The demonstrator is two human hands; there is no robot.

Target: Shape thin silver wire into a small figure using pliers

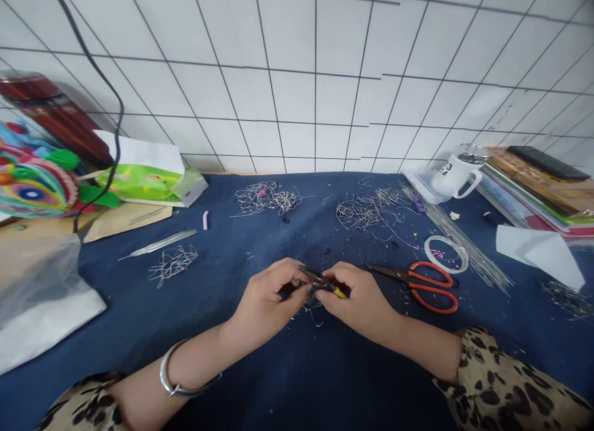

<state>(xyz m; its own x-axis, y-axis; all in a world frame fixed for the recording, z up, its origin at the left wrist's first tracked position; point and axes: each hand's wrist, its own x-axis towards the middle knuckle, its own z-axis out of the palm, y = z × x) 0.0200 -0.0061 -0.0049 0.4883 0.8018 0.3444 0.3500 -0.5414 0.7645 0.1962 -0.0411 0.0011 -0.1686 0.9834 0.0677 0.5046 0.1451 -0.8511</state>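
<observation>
Both hands meet over the middle of a dark blue cloth (260, 381). My right hand (359, 298) is closed round small pliers (320, 281) with a yellow grip. My left hand (269, 298) pinches a thin wire piece at the pliers' tip; the piece is too small to make out. A little tangle of bent wire (313, 310) lies under the hands. Orange-handled scissors (424, 282) rest just right of my right hand.
Heaps of bent wire (266, 199) (369, 211) lie farther back, another at the left (172, 262). Straight wires (468, 248), a tape ring (445, 253), a white mug (457, 174) and stacked books (538, 190) are at the right. Bags (143, 171) and a colourful toy (32, 180) stand left.
</observation>
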